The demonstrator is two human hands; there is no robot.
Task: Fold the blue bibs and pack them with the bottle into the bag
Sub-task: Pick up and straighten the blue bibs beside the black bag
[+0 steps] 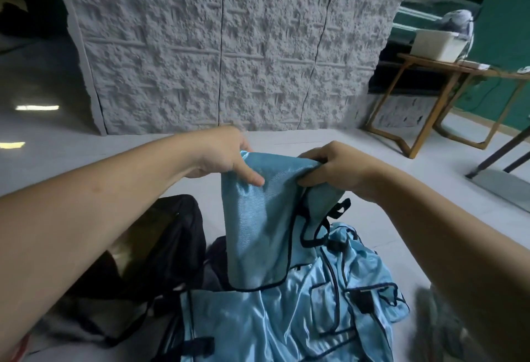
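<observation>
Left hand (226, 155) and right hand (338, 166) pinching raised blue bib (258, 224)

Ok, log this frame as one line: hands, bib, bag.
left hand: grips lifted bib top | right hand: grips same edge | blue bib: hanging over pile | black bag: on floor, left | bottle: unseen
</observation>
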